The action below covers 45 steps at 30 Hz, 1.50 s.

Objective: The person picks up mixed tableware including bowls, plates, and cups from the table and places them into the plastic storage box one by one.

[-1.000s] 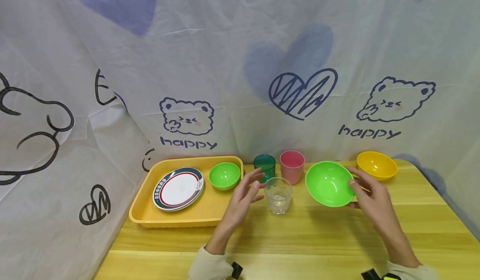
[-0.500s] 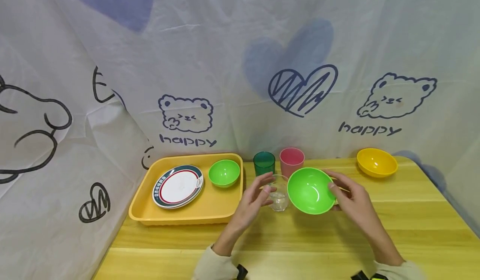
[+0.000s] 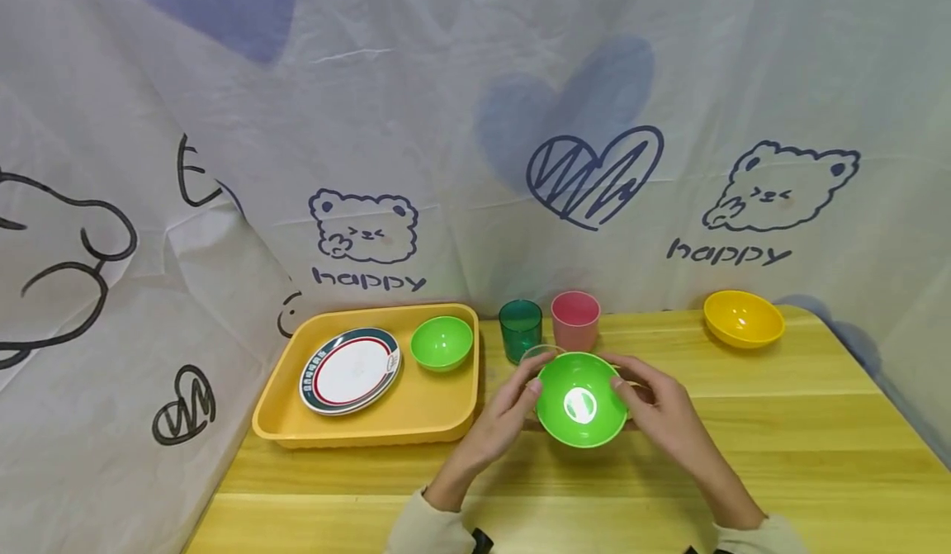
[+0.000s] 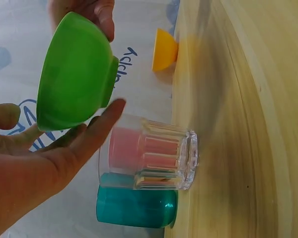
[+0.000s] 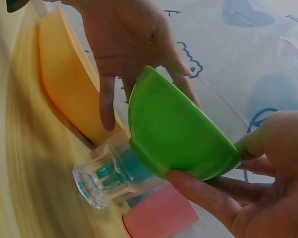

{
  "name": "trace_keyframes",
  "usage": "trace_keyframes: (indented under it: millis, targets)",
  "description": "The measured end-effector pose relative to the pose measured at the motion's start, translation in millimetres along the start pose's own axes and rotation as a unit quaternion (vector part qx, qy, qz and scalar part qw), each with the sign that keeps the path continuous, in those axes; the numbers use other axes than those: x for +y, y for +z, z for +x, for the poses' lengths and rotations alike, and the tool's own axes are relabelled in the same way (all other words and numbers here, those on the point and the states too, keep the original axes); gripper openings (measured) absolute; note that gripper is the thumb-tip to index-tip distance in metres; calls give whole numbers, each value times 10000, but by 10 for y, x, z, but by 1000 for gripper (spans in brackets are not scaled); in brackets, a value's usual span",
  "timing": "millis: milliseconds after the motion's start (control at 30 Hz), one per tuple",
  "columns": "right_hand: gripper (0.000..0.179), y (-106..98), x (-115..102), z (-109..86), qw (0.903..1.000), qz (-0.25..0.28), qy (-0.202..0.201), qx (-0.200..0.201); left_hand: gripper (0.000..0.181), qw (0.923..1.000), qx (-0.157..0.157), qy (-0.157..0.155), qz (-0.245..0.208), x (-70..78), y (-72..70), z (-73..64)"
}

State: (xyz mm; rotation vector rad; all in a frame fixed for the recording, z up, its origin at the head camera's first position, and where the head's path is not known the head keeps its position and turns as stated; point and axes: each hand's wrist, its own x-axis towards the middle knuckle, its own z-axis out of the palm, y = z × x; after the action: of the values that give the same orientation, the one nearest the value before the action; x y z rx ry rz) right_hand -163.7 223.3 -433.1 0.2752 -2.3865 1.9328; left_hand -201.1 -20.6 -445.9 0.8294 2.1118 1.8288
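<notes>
A green bowl is held up above the wooden table, its inside tilted toward the head camera. My right hand pinches its right side, thumb at the rim and fingers beneath. On the opposite side, my left hand reaches to the bowl with its fingers extended; in the left wrist view the fingertips lie close by the bowl's foot and the thumb stands apart. Behind the bowl stands a clear glass, mostly hidden in the head view. A teal cup and a pink cup stand farther back.
At left, a yellow tray carries a plate with a dark green border and a smaller green bowl. A yellow bowl sits at the back right, near the printed cloth hanging behind the table.
My right hand has brought the green bowl leftward and nearer, in front of the clear glass. My left hand has moved slightly right and now meets the bowl's left side.
</notes>
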Motion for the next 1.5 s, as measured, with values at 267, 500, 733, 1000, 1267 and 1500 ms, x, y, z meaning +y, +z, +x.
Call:
trace_keyframes:
  millis: [267, 500, 733, 1000, 1267, 1500]
  targets:
    - [36, 74, -27, -13, 9998, 157, 22, -157, 46, 9992, -143, -202, -315, 35, -11, -22]
    - [36, 113, -55, -24, 9995, 175, -44, -248, 45, 9993, -177, -211, -233, 21, -42, -18]
    - [36, 139, -66, -15, 9993, 212, -58, -301, 44, 9992, -67, -402, -14, 80, -90, -47]
    - [39, 119, -30, 79, 9997, 42, -101, -215, 43, 9979, 196, -603, -162, 74, -224, -61]
    - [38, -267, 12, 181, 9978, -625, -227, -7, 45, 9896, 1075, -879, -386, 148, -671, -115]
    - [37, -714, 14, 317, 9733, -2148, -691, 413, 44, 9762, 1718, -1256, -428, 184, -1159, -191]
